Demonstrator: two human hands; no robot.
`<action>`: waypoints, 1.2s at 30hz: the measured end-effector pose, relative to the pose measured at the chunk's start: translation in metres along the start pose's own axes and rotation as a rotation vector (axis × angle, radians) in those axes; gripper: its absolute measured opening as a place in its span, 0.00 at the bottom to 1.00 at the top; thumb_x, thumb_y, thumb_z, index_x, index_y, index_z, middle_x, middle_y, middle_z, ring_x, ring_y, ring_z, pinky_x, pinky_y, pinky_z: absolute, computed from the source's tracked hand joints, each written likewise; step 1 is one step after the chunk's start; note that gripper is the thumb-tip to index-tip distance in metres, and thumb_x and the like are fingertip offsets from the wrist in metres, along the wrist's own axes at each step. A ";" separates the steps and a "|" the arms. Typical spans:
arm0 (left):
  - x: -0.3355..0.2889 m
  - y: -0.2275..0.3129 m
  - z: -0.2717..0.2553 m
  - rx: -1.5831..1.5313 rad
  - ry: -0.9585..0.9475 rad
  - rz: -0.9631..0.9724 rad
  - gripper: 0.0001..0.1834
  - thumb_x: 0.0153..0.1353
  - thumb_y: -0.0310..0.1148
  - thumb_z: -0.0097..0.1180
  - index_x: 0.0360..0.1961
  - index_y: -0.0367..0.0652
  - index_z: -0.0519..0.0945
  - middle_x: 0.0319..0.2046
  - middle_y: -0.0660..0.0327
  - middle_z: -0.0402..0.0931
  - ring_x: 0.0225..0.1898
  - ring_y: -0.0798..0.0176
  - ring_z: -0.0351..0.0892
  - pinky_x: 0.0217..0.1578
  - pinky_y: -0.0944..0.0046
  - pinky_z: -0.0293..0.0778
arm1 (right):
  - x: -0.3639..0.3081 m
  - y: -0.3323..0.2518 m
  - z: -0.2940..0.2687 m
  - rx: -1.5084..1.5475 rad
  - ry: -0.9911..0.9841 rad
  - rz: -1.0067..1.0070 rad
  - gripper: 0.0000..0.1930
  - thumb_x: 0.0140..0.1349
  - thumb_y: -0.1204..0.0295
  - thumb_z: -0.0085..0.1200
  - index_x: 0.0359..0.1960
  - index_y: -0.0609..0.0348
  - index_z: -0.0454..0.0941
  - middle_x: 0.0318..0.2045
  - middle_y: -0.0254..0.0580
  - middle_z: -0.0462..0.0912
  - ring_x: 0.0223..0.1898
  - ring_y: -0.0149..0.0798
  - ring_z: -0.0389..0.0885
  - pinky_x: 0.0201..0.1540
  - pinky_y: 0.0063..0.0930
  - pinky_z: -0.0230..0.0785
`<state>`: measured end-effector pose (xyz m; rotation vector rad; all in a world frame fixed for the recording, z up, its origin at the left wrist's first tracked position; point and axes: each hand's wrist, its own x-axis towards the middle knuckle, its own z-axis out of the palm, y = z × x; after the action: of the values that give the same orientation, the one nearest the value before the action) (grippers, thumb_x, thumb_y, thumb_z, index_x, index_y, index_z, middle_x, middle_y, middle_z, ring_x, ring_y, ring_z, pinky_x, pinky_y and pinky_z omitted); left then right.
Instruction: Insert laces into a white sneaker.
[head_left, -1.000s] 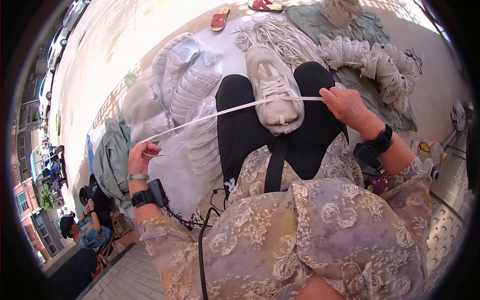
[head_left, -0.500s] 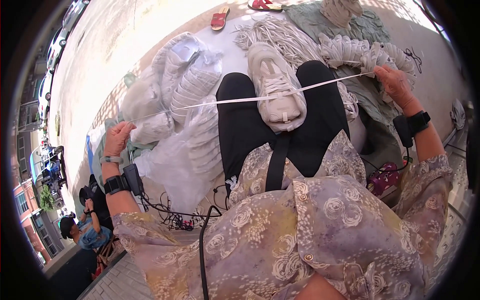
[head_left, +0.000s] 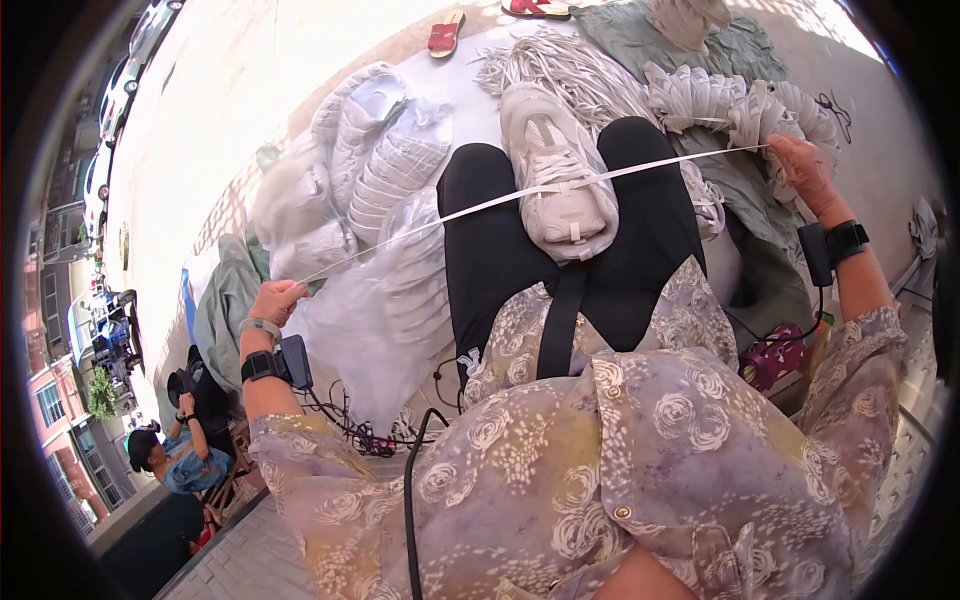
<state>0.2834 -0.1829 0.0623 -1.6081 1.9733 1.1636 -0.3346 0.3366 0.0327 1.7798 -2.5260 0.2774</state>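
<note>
A white sneaker (head_left: 562, 190) rests between my knees, its laced front facing up. Through its eyelets runs a flat white shoelace (head_left: 480, 206), whose two ends stretch out taut to either side. Pinched in my left hand (head_left: 274, 304), low on the left, is one end of the lace. The other end sits between the closed fingers of my right hand (head_left: 802, 168), held higher and far out on the right. Both hands are well apart from the shoe.
Clear bags of white shoes (head_left: 370, 160) lie at the left. Beyond my knees are a pile of loose laces (head_left: 560, 70) and bundled white laces (head_left: 740, 110). Red sandals (head_left: 444, 36) lie farther off. Black cables (head_left: 345, 425) tangle beside me; another person (head_left: 182, 455) sits at the far left.
My left hand has come down and slightly inward, so the lace now slopes down more to the left. My right hand has shifted slightly outward. Both still hold the lace.
</note>
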 end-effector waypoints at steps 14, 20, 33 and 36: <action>-0.016 0.065 0.063 -0.265 -0.216 0.068 0.21 0.60 0.45 0.43 0.22 0.38 0.75 0.12 0.60 0.72 0.07 0.72 0.63 0.08 0.74 0.56 | 0.010 -0.038 -0.008 0.867 -0.172 0.831 0.10 0.59 0.65 0.45 0.23 0.55 0.69 0.13 0.29 0.67 0.11 0.21 0.59 0.13 0.17 0.50; -0.033 0.192 0.192 -0.319 -0.649 0.237 0.17 0.61 0.38 0.41 0.26 0.34 0.75 0.16 0.59 0.74 0.09 0.73 0.69 0.11 0.77 0.64 | 0.047 -0.191 0.030 1.510 -0.635 0.750 0.07 0.59 0.67 0.48 0.28 0.56 0.72 0.19 0.29 0.74 0.16 0.19 0.68 0.17 0.11 0.59; -0.013 0.254 0.237 -0.243 -0.169 0.339 0.18 0.60 0.42 0.42 0.29 0.38 0.75 0.19 0.61 0.72 0.17 0.71 0.72 0.18 0.74 0.68 | 0.079 -0.209 0.085 1.611 -0.198 0.653 0.04 0.56 0.72 0.54 0.29 0.58 0.76 0.20 0.26 0.72 0.20 0.19 0.68 0.23 0.14 0.64; -0.010 0.236 0.243 -0.162 -0.027 0.618 0.19 0.60 0.44 0.44 0.28 0.39 0.78 0.19 0.66 0.70 0.21 0.74 0.69 0.24 0.75 0.66 | 0.074 -0.210 0.084 1.618 -0.167 0.605 0.02 0.56 0.76 0.53 0.28 0.60 0.75 0.19 0.27 0.72 0.20 0.19 0.68 0.22 0.15 0.64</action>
<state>0.0123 0.0138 0.0108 -1.0501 2.4997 1.5804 -0.1571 0.1852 -0.0146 0.8242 -2.9075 2.8298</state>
